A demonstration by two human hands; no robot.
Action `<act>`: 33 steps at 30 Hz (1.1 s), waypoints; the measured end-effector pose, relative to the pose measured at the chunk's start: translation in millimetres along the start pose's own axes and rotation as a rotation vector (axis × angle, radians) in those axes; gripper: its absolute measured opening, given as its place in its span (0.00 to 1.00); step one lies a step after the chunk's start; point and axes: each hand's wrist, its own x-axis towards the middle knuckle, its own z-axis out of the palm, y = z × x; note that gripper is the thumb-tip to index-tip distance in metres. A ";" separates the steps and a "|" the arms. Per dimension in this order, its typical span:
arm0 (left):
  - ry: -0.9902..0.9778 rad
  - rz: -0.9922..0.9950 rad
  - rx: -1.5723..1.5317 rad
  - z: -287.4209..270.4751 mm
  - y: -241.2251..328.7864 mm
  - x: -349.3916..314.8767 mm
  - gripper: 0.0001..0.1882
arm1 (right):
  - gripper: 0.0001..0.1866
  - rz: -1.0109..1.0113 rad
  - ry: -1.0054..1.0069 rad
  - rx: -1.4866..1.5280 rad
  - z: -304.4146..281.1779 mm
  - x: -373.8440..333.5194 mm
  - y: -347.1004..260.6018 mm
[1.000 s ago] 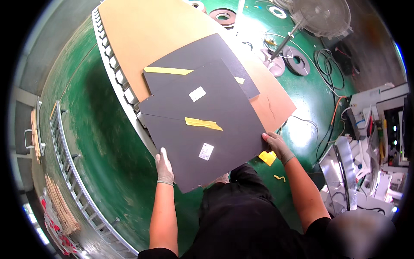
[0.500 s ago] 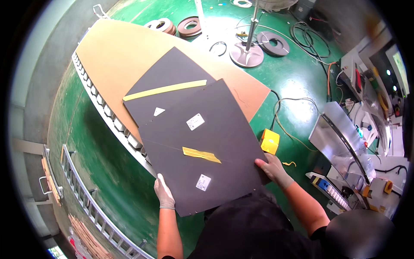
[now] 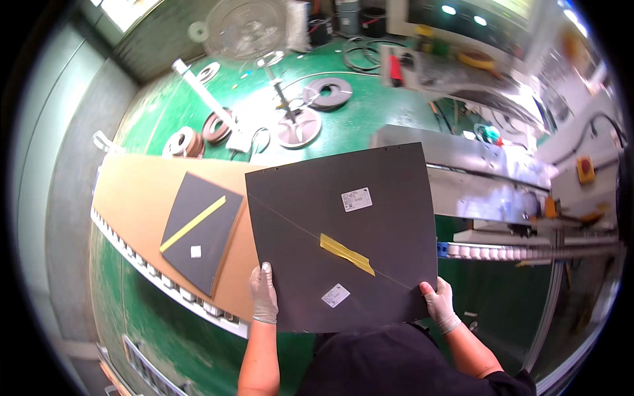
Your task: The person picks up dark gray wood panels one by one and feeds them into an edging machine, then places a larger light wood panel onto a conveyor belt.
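A square dark grey panel is held up in front of me, a thin diagonal line running across its face. Two white labels and a strip of yellow tape are stuck on it. My left hand, in a pale glove, grips the panel's left edge near the bottom. On the opposite edge my right hand, also gloved, is closed around the lower right corner area. Another dark panel, with yellow tape and a white label, lies on the brown board to the left.
A machine with a metal plate and a roller rail stands at the right. Beyond the board are a fan on a round base, grey coiled banding and brown rolls. A metal ladder-like frame lies lower left.
I have turned to the right, toward the machine, with the held panel. It has come away from over the other panel, which stays on the brown board. Both hands keep their grip.
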 end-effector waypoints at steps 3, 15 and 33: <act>-0.116 0.016 0.228 47.0 19.9 -3.4 0.21 | 0.26 0.099 0.121 -0.190 -38.9 -18.7 44.5; -0.587 -0.337 -0.084 131.3 -6.9 24.9 0.23 | 0.17 0.217 0.404 0.515 -86.2 -97.0 49.0; -1.005 -0.809 -0.308 231.0 5.6 -40.2 0.31 | 0.23 0.198 0.222 1.161 109.0 -86.7 10.8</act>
